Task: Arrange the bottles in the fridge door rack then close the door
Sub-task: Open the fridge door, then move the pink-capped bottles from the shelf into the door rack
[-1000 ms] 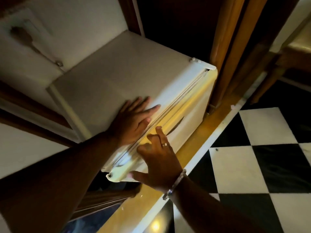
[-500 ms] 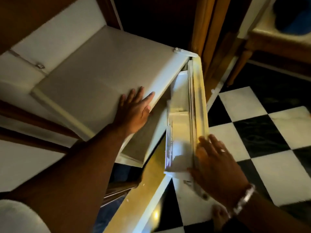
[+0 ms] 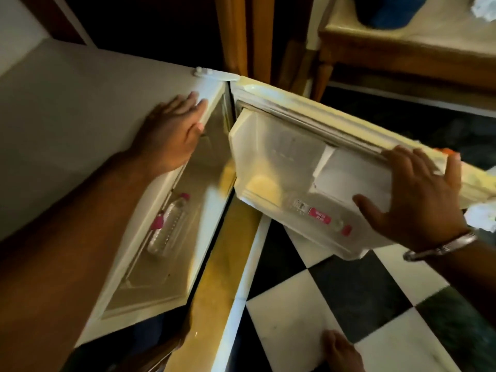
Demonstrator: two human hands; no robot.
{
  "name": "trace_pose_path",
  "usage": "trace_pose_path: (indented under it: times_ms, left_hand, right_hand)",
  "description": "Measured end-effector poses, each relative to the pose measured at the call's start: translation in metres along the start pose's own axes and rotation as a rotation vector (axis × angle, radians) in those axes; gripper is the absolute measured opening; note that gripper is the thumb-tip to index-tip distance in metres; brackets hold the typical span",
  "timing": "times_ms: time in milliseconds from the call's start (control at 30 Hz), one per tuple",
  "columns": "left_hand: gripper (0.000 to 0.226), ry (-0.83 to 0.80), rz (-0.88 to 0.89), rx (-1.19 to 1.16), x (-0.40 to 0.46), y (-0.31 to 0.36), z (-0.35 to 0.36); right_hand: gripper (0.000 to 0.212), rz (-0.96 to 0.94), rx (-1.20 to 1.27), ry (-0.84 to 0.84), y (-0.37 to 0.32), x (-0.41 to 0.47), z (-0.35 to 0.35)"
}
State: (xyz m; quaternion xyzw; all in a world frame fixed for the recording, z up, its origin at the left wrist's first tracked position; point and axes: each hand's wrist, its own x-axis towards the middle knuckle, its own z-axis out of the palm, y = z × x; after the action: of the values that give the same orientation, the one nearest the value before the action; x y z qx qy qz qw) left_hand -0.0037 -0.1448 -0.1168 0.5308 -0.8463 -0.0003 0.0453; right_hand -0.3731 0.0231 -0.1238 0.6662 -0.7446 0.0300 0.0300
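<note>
Your left hand (image 3: 171, 135) lies flat, fingers spread and gripping nothing, on top of the fridge (image 3: 80, 116), right at its front edge near the hinge (image 3: 212, 74). Your right hand (image 3: 418, 194) is wide open on the upper edge of the fridge door (image 3: 308, 103), fingers draped over the top and thumb stretched along the inner liner; it rests on the door and does not wrap around it.

The door stands swung well out from the fridge. In the door rack (image 3: 303, 224), at the foot of the door's inner side, one clear bottle in the door (image 3: 319, 214) lies on its side, pink label and pink cap toward the door's free end, just below and beside your right thumb but not touching it. Inside the fridge cabinet, below your left hand and well apart from it, a second clear bottle inside the fridge (image 3: 167, 226) with a pink cap and pink band lies lengthwise near the fridge's front opening.

The frame is smeared, so the label print is unreadable and the rack's front lip is hard to trace. Your left forearm hides part of the fridge top. The door's free end is cut off at the frame edge, past your right hand. A bare foot (image 3: 341, 350) shows on the checkered floor (image 3: 335, 291) below the door, partly cut off.
</note>
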Motion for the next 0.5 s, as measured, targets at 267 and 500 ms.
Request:
trace_pose_path:
  times_ms: [267,500]
  left_hand:
    - [0.058,0.034,0.003,-0.040,0.006,-0.001,0.010]
    - [0.058,0.057,-0.016,-0.102,0.003,0.001,0.009]
  right_hand:
    - [0.043,-0.525,0.311,0.002,-0.017,-0.043,0.119]
    - [0.052,0.272,0.061,-0.652,0.038,0.056,0.229]
